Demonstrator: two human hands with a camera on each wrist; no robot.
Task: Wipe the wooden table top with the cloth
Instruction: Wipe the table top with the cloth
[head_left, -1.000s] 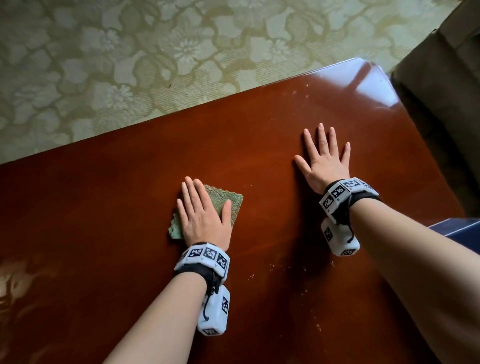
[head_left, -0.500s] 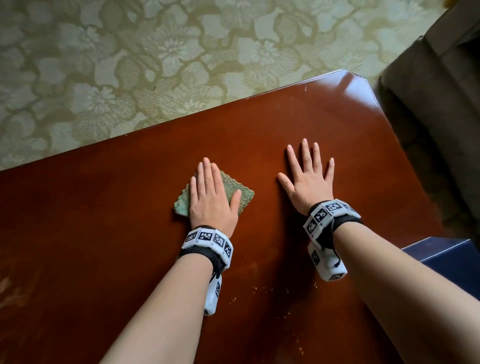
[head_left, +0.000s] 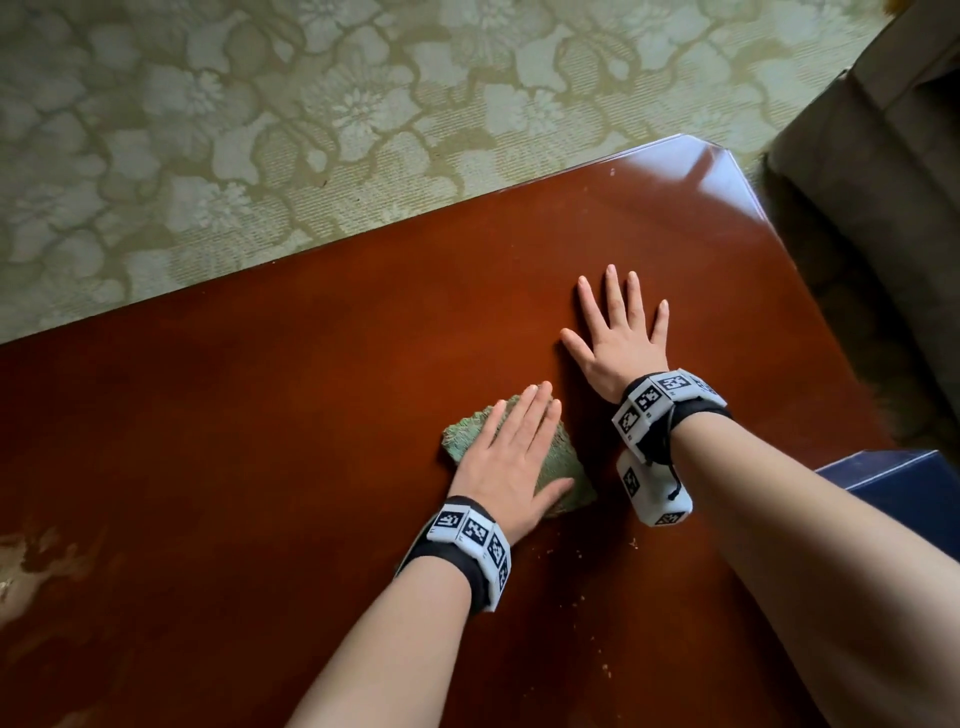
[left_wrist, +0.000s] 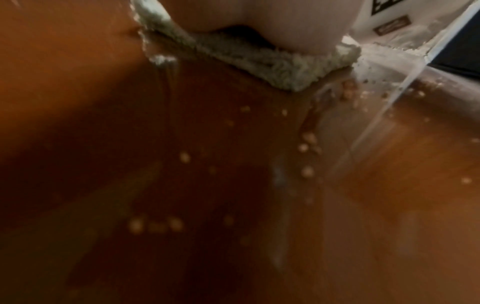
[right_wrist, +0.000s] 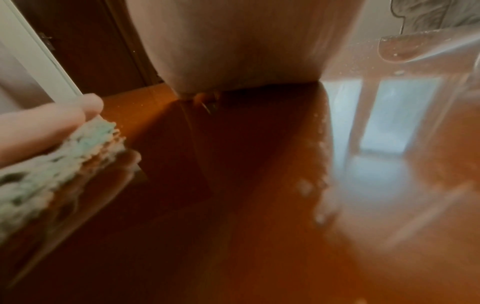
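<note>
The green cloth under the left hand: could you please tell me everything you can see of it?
The green cloth is a small, folded, nubby terry-like piece with a scalloped edge. It lies flat on the glossy wooden table top, pinned under the left hand, whose straight fingers press on it; its edges show on both sides of the hand. Pale crumbs lie just beyond its near corner.

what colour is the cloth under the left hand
Pale green cloth, pressed flat by the left hand; clearest in the head view.

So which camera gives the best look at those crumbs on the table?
The left wrist view: pale crumbs lie scattered close up, just behind the green cloth. The head view shows only tiny specks near the wrists. The right wrist view shows blurry flecks.
</note>
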